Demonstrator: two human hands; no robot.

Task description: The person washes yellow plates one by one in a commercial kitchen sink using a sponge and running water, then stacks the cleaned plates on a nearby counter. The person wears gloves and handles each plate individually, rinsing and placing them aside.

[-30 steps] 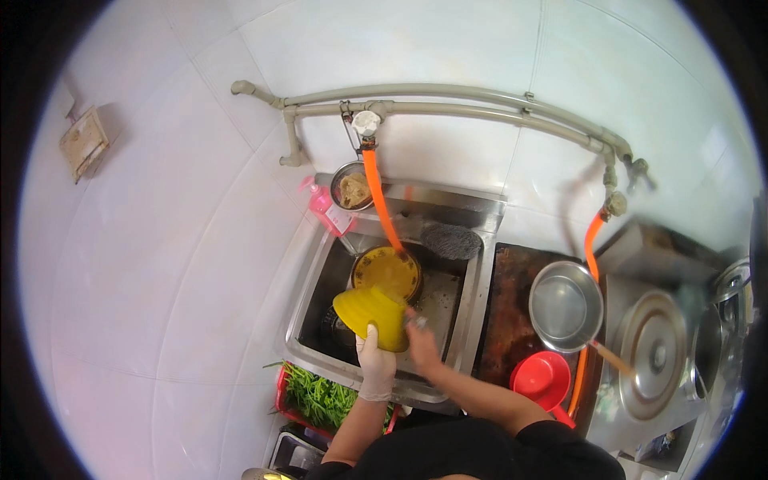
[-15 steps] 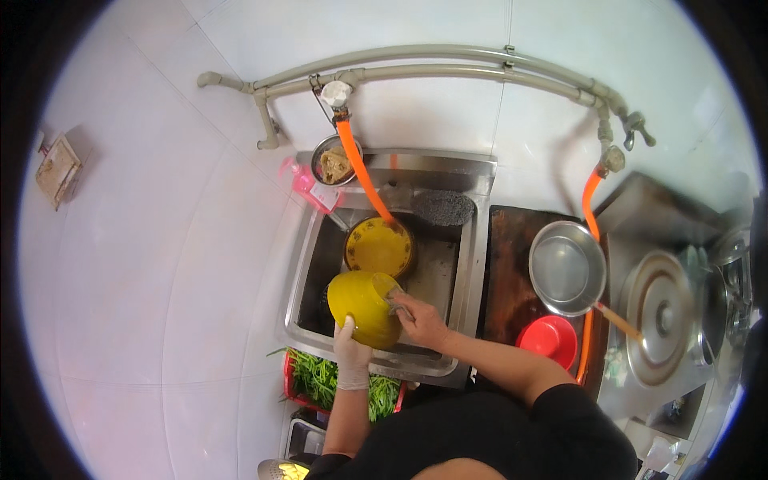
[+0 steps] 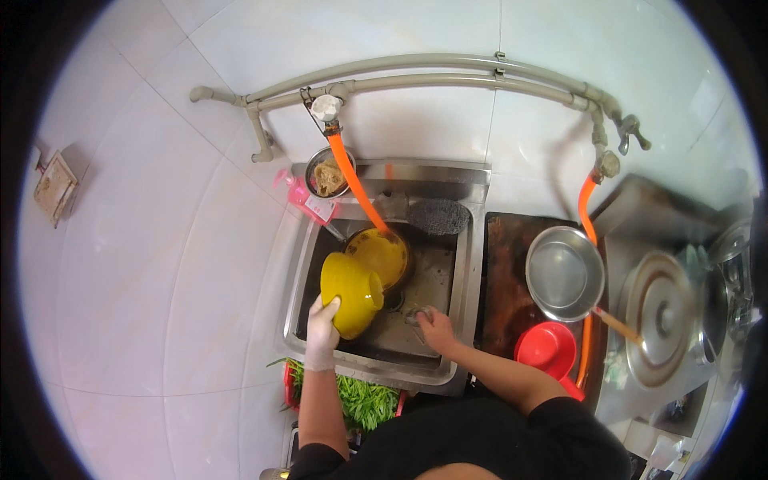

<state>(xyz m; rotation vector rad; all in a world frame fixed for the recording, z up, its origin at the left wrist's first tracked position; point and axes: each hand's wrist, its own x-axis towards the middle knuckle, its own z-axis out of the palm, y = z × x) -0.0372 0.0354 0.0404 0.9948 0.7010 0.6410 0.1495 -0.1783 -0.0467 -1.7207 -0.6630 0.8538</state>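
My left hand [image 3: 322,324], in a thin white glove, grips a yellow bowl [image 3: 348,292] tilted on its side over the sink [image 3: 468,296]. Lower right of the bowl and apart from it, my bare right hand [image 3: 437,330] is closed on a small greyish scrubber [image 3: 416,317]; its exact kind is too small to make out. Behind the held bowl, a brown-rimmed yellow dish [image 3: 382,258] sits in the sink, partly covered by it. An orange hose [image 3: 354,186] runs from the tap [image 3: 326,109] down to that dish.
A dark mesh pad [image 3: 438,217], a pink pump bottle [image 3: 308,198] and a metal bowl [image 3: 328,174] lie along the sink's back. To the right are a steel pan [image 3: 565,272], a red ladle [image 3: 547,350] and a large lid [image 3: 662,308]. Leafy greens [image 3: 364,400] stand in front.
My right hand has come away from the bowl, moving right and down with the scrubber. The bowl has shifted slightly left and up in my left hand.
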